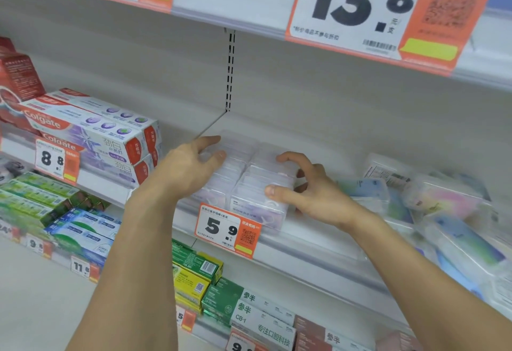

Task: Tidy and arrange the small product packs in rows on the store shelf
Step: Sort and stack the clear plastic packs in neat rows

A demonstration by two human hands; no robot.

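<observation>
Two rows of small clear plastic packs (pixel 257 173) run front to back on the white shelf (pixel 318 242), above a 5.9 price tag (pixel 227 228). My left hand (pixel 191 165) lies against the left side of the left row, fingers spread on the packs. My right hand (pixel 302 187) cups the right row, thumb on a front pack and fingers curled over the top. A loose heap of pastel packs (pixel 443 206) lies to the right on the same shelf.
Colgate toothpaste boxes (pixel 91 134) are stacked to the left. Green and blue toothpaste boxes (pixel 55 212) fill the lower shelves. A shelf edge with a large 13.8 price tag (pixel 360 9) hangs overhead. The back of the shelf behind the rows is bare.
</observation>
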